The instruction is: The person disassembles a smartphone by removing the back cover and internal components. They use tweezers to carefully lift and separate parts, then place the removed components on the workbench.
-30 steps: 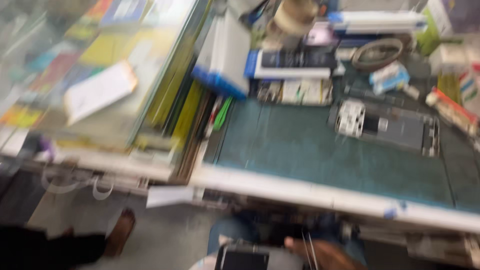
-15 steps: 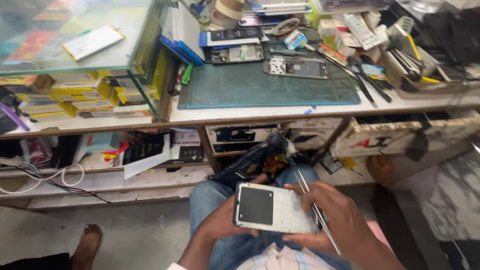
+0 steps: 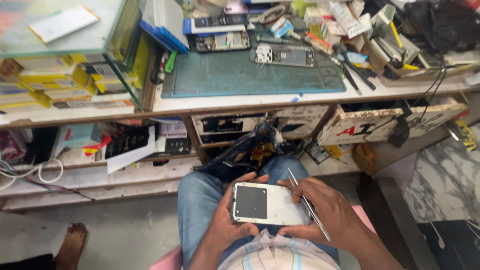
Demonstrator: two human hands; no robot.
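While both hands grip, phone frame lies crosswise (black patch left).

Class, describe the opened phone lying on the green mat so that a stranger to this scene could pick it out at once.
Start at the green mat on the cluttered workbench. Along its far edge, towards the right, lies the opened phone, flat and lengthwise. Unlike the dark one to its left, it is silvery grey with a pale, holed block at its left end.

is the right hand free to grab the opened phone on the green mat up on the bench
Probably not right now: the right hand holds tweezers and steadies the white phone panel on the lap; the opened phone lies far off.
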